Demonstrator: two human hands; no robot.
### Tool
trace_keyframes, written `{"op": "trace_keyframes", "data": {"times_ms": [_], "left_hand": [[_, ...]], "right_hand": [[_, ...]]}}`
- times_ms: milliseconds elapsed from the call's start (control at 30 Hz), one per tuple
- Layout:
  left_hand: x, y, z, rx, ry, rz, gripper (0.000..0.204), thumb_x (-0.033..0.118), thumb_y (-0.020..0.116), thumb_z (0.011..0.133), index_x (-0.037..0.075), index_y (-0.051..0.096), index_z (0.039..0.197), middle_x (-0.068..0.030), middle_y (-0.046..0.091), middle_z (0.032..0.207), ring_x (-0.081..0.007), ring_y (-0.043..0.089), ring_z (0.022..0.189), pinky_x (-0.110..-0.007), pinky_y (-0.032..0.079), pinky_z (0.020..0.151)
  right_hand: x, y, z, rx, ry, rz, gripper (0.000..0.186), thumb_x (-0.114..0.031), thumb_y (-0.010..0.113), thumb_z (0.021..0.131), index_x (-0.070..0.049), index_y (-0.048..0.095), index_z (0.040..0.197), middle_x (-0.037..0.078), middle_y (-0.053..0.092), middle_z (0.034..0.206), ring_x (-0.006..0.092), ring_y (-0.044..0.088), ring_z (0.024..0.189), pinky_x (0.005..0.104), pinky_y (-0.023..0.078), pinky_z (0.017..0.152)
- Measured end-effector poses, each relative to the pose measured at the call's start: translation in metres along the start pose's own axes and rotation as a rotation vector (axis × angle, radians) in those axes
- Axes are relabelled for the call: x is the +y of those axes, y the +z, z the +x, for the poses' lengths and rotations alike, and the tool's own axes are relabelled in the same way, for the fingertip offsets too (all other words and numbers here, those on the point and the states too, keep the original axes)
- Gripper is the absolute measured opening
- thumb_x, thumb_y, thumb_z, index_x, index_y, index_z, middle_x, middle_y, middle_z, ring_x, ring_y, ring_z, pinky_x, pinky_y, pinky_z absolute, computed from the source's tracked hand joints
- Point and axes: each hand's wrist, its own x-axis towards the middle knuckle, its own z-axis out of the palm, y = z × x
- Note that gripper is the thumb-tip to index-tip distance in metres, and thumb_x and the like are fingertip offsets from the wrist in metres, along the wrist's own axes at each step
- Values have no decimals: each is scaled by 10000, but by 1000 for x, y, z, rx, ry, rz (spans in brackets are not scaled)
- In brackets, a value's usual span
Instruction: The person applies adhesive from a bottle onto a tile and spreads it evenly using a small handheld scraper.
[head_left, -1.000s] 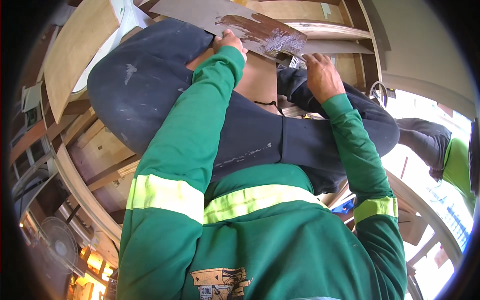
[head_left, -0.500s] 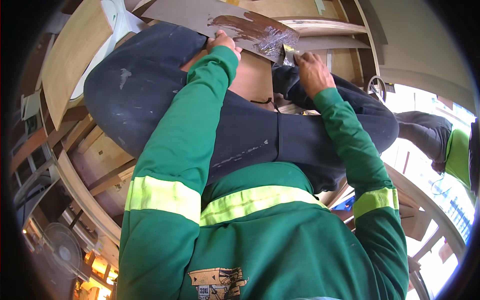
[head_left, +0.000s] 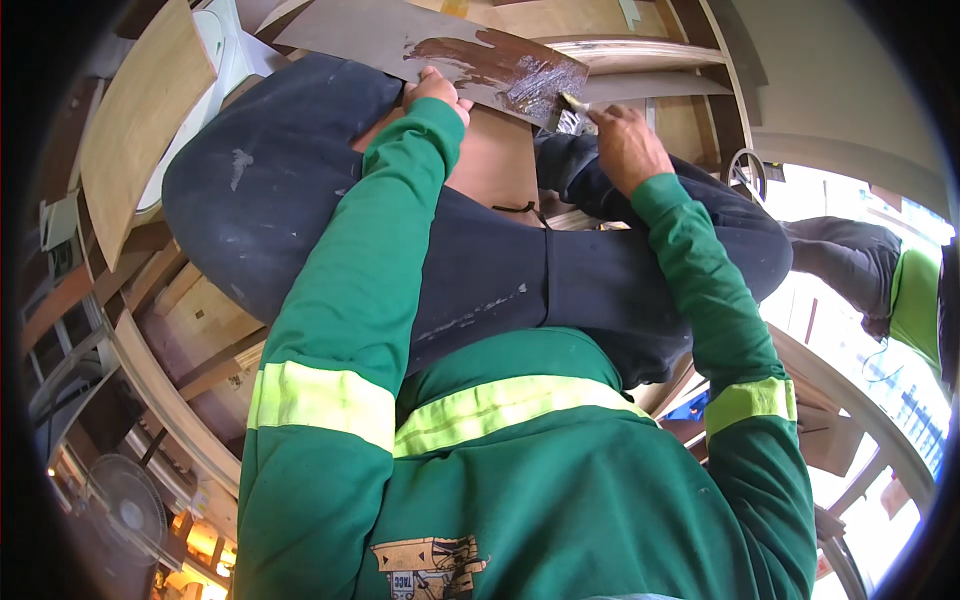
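Thin panel (head_left: 375, 45) lies slantwise just beyond my bent legs (head_left: 270, 165); my left hand (head_left: 437, 90) is closed on its near edge, my right hand (head_left: 632, 145) pinches a small tool (head_left: 576, 104) at its right end. Judgement: panel probably light, fairly stiff, may flex lengthwise. The brown smear (head_left: 485, 60) looks wet, likely slippery; I'd grip only bare edges or the bare left end.

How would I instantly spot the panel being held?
From the dark fabric trousers, look toward the picture's top. There the bare left hand holds the near edge of a long, flat grey panel. Glossy brown smears set it apart from the plain, pale wooden board further left.
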Motion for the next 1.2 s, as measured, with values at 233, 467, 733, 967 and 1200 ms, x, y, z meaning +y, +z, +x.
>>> {"op": "trace_keyframes", "data": {"times_ms": [233, 467, 733, 967, 1200], "left_hand": [[-4, -3, -1, -13, 46, -6, 664, 237, 513, 1028, 244, 136, 1575, -63, 440, 1483, -359, 525, 1216, -524, 512, 943], [-1, -2, -1, 4, 15, -11, 665, 215, 493, 1031, 244, 115, 1577, -73, 426, 1490, -355, 528, 1193, -525, 499, 973], [-4, -2, 11, -57, 13, -53, 591, 188, 477, 1037, 208, 183, 1550, -65, 357, 1558, -369, 467, 1302, -545, 449, 1032], [-2, -1, -6, -12, 53, -46, 583, 248, 512, 1032, 178, 216, 1529, -125, 354, 1544, -379, 471, 1300, -558, 464, 1024], [-4, 2, 1, -8, 25, 4, 637, 283, 505, 1039, 192, 143, 1555, -162, 357, 1524, -394, 507, 1244, -598, 493, 979]], "right_hand": [[-5, -28, -10, 109, 3, 126, 244, -62, 559, 879, -24, 698, 1075, 158, 686, 1017, 381, 637, 959, 429, 517, 883], [24, -26, 20, -49, 906, 1634, 143, -131, 618, 954, -18, 640, 1039, 71, 637, 954, 183, 632, 790, 325, 529, 650], [53, 29, 3, -267, 1116, 1548, 138, -125, 661, 931, -18, 637, 1015, 79, 629, 936, 180, 614, 780, 288, 531, 636], [55, -32, 0, -35, 895, 1075, 174, -147, 699, 889, 12, 661, 948, 47, 631, 787, 163, 625, 736, 300, 531, 620], [38, -16, 33, 145, 112, 182, 221, -108, 554, 895, -29, 676, 1061, 237, 678, 977, 409, 654, 978, 472, 530, 873]]}}
